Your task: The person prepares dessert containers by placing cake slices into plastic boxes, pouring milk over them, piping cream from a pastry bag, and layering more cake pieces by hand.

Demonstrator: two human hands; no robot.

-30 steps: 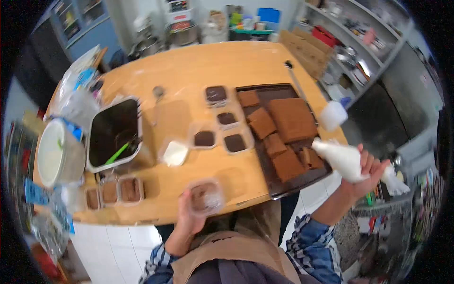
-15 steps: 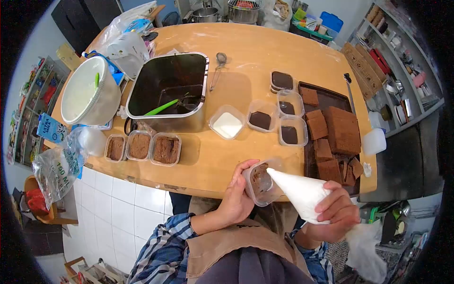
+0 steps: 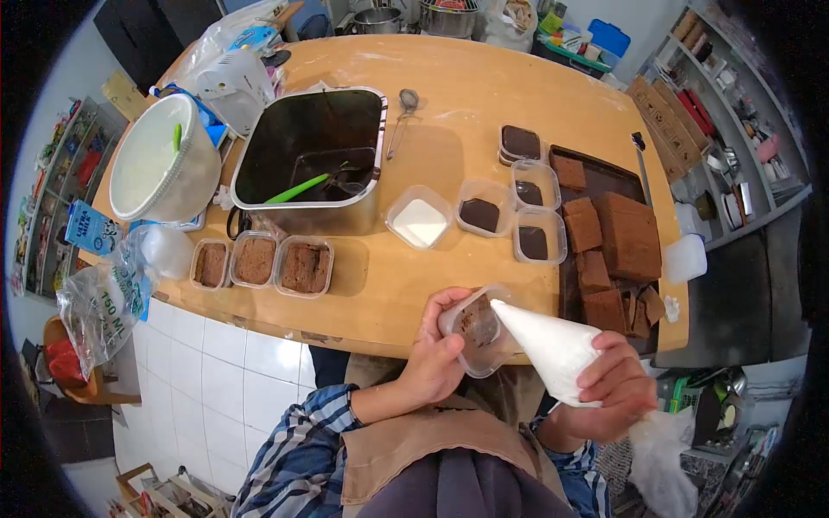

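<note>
Tilted at the table's front edge, a clear plastic cup (image 3: pixel 485 352) with brown cake smears inside is gripped by my left hand (image 3: pixel 434 358). My right hand (image 3: pixel 615 388) is wrapped round a piping bag (image 3: pixel 550 350) filled with white cream. The bag's tip points into the cup, near its upper right rim. Just beyond my hands stand a cup with white cream (image 3: pixel 420 223) and several cups with a dark chocolate layer (image 3: pixel 479 217). Whether cream is leaving the tip I cannot tell.
A dark tray (image 3: pixel 611 179) of brown cake pieces (image 3: pixel 628 237) lies right. On the left are cups of brown cake (image 3: pixel 306 267), a deep metal pan (image 3: pixel 354 213) with a green-handled spatula (image 3: pixel 298 189), and a white bowl (image 3: pixel 194 186). A small strainer (image 3: pixel 408 101) lies behind.
The cup in my left hand has tilted slightly and shifted a little left. The piping bag stays pointed into it. The whole view has shifted slightly.
</note>
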